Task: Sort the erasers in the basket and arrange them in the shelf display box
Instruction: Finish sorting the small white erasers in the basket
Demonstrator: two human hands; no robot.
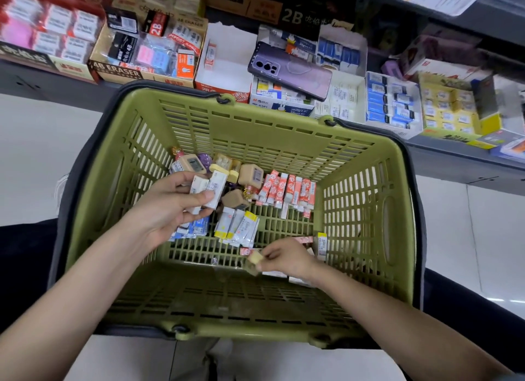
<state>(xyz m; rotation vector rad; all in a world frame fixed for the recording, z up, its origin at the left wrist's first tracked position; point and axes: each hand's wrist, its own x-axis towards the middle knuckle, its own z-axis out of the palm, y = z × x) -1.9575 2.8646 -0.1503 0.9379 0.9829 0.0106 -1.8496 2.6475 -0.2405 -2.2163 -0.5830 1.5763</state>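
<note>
Sleeved erasers [211,187], in basket [366,215]: I am judging them light, stiff, slick-wrapped. My left hand [167,207] is gripping several by their long sides; my right hand [285,258] is pinching a cream eraser [254,260].

head view | looked steeply down into basket [404,224] from above its near rim | faced forward, shelf [42,80] lay beyond basket's far rim | close, wide-angle
</note>
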